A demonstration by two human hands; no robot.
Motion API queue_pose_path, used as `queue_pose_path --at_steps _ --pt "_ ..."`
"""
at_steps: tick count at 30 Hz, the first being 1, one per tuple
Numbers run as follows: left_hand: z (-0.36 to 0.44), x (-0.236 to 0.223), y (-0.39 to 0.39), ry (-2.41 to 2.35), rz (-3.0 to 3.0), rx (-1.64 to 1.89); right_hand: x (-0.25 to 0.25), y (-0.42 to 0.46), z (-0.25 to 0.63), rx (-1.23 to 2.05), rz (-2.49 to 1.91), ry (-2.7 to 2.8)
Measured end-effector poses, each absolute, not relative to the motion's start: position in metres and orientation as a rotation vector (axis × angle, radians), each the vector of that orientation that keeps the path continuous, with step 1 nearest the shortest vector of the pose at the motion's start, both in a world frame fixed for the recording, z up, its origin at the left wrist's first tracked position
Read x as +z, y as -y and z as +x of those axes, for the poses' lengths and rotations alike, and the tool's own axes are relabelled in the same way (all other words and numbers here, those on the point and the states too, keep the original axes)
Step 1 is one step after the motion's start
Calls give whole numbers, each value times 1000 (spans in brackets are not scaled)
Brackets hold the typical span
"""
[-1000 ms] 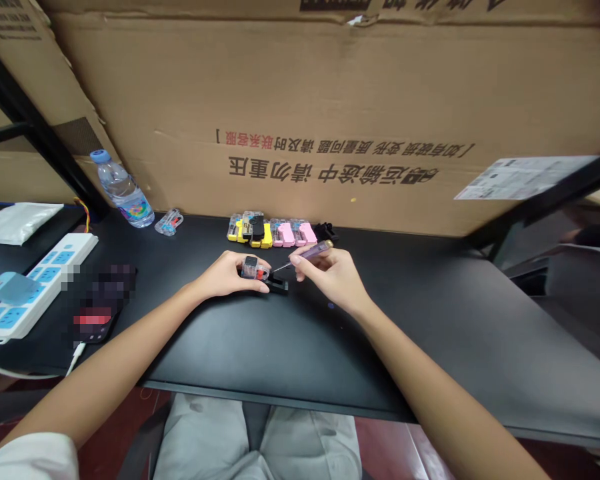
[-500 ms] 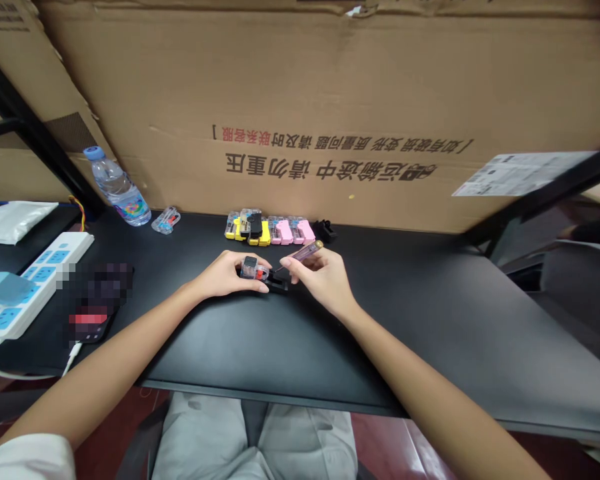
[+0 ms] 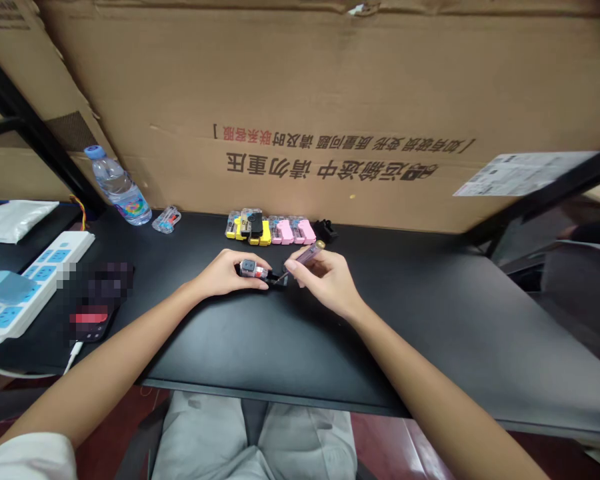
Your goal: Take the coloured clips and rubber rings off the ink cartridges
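Note:
My left hand is closed around a small clear plastic device with red and black parts inside, holding it down on the black desk. My right hand pinches a small purple-handled screwdriver. Its metal tip points down-left at the right end of the device, where a small black part lies on the desk.
A row of yellow, black and pink small devices lines the desk's back edge below a large cardboard box. At the left are a water bottle, a clear device, a white power strip and a phone.
The device has turned lower and flatter under my left hand. My right hand has tipped the screwdriver more steeply, and its tip has come closer to the device's right end.

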State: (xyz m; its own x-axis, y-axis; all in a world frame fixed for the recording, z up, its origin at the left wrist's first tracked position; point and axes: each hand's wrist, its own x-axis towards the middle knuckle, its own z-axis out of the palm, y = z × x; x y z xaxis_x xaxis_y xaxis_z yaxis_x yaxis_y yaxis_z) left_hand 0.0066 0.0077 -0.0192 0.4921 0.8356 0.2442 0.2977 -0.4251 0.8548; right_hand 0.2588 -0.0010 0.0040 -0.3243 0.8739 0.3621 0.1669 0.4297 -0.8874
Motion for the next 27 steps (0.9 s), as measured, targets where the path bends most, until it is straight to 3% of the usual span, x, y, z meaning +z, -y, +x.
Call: queue_pose_path --at_steps 11,27 --pt "6 -18 -9 -923 2051 945 3 2 258 689 -741 1934" --pt "10 -17 -6 -1019 1993 957 -15 1 251 693 -989 1779"
